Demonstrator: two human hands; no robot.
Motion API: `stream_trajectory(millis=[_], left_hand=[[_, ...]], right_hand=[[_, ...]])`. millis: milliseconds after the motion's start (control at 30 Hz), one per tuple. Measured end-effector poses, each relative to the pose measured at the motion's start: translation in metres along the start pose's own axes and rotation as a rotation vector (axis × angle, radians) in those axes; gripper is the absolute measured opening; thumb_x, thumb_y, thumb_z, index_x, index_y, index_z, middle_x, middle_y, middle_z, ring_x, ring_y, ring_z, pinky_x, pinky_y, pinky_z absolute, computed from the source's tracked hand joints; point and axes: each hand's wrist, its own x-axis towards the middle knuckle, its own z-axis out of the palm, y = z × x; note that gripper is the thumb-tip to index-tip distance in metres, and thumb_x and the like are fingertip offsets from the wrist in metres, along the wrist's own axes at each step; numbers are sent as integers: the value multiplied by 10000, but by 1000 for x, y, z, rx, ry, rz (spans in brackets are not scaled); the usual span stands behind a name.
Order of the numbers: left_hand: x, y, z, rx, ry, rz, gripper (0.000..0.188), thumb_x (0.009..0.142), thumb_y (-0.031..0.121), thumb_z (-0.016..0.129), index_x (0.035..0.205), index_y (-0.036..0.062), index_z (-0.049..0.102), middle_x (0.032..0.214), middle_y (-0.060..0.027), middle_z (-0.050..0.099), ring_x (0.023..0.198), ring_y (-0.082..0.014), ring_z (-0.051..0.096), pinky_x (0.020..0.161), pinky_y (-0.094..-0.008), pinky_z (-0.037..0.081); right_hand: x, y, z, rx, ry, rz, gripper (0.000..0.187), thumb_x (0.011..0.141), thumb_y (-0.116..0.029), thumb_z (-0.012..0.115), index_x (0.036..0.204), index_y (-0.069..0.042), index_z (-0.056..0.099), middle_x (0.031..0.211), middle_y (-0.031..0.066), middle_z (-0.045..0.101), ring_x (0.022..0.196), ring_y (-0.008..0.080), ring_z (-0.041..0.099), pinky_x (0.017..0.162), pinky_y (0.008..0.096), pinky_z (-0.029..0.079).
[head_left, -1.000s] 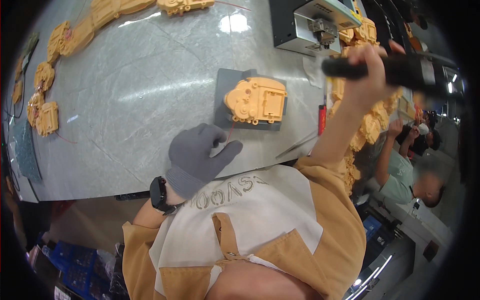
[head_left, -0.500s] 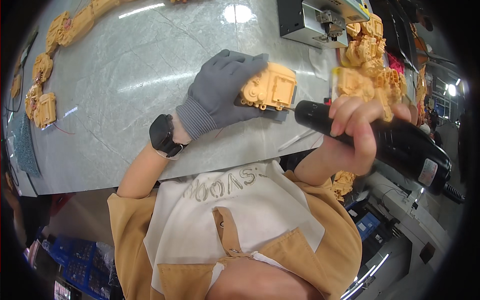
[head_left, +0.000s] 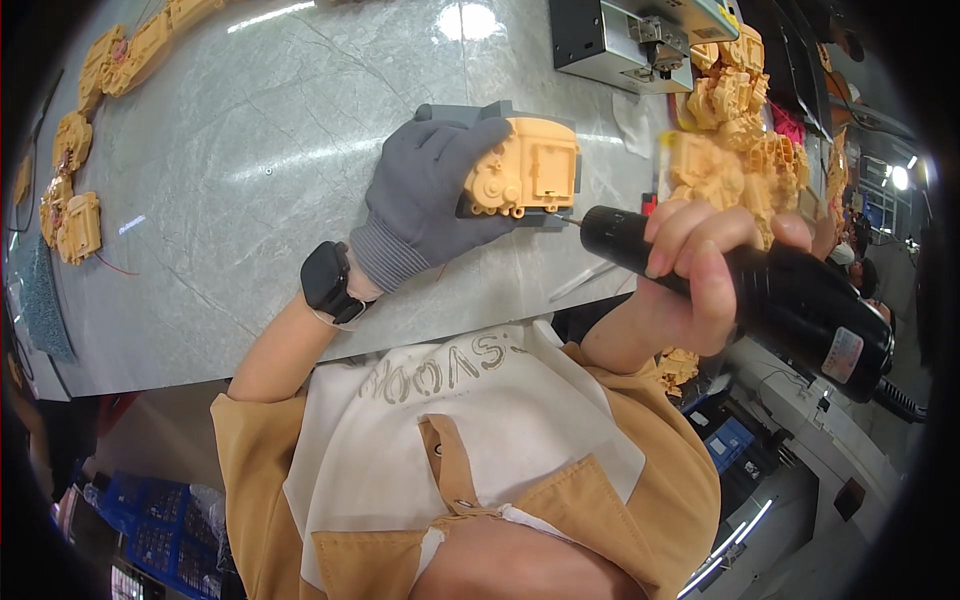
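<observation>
My left hand (head_left: 430, 185), in a grey knit glove, is closed round the left side of an orange plastic housing (head_left: 530, 168). Beneath the housing a dark grey block-like fixture (head_left: 470, 113) shows at its edges, resting on the table. My bare right hand (head_left: 705, 265) grips a black electric screwdriver (head_left: 800, 310), held slanting with its cord end low at the right. The thin bit (head_left: 570, 220) points at the housing's lower right edge, close to the fixture; whether it touches cannot be made out.
On the grey marbled table (head_left: 250, 230), orange housings (head_left: 78, 228) with wires line the left edge. More orange parts (head_left: 735, 165) are heaped at the right. A metal box-like device (head_left: 620, 50) stands at the back right. A blue crate (head_left: 165, 530) sits low at the left.
The screwdriver's bit has come away from the housing's edge, moving slightly left and down. The housing, fixture and left hand appear a little further left and are turned slightly.
</observation>
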Motion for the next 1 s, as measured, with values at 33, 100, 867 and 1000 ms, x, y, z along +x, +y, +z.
stream_trajectory(millis=[33, 100, 867, 1000], left_hand=[[0, 1, -1, 1, 3, 6, 808, 569, 295, 821, 1260, 125, 438, 1027, -75, 577, 972, -265, 554, 917, -410, 390], [2, 3, -3, 2, 8, 20, 805, 567, 294, 820, 1257, 125, 441, 1020, -76, 578, 968, -265, 555, 916, -412, 390], [4, 0, -3, -34, -2, -5, 760, 590, 319, 795, 1239, 110, 461, 971, -71, 576, 948, -268, 549, 970, -462, 355], [3, -1, -1, 17, 70, 44, 769, 590, 320, 793, 1243, 102, 450, 969, -79, 568, 955, -276, 539, 981, -484, 344]], right_hand=[[1, 2, 0, 17, 1, -3, 533, 761, 11, 534, 1211, -70, 260, 611, 75, 477, 453, 183, 456, 468, 335, 416], [2, 4, 0, 33, -9, -13, 532, 756, 17, 535, 1205, -69, 262, 610, 74, 479, 449, 181, 456, 468, 335, 418], [-1, 17, 11, -157, -39, 56, 489, 692, 25, 523, 1143, -78, 364, 587, 66, 465, 426, 166, 435, 451, 325, 402], [8, 17, -2, -2, -34, 85, 489, 687, 91, 589, 1076, -73, 343, 615, 53, 501, 443, 170, 470, 468, 333, 440]])
